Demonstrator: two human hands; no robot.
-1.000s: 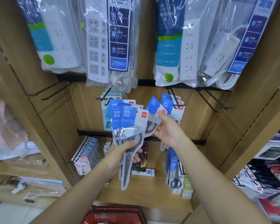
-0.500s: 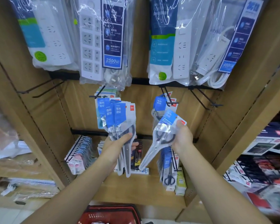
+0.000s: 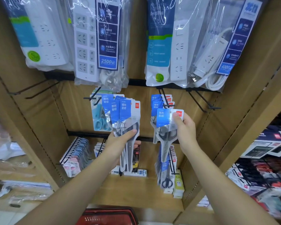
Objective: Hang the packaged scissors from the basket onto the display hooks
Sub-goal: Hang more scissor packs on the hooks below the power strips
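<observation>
A right hand [image 3: 185, 130] pinches one packaged scissors [image 3: 166, 125] by its card just below the right display hook [image 3: 168, 105], where aligning hang hole with hook tip should come first, while the left hand [image 3: 122, 140] grips the spare packs [image 3: 122, 114].

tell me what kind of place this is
Most likely a shop's stationery and electrical aisle: bagged power strips hang above, packaged scissors hang on display hooks, and a red shopping basket sits below.
</observation>
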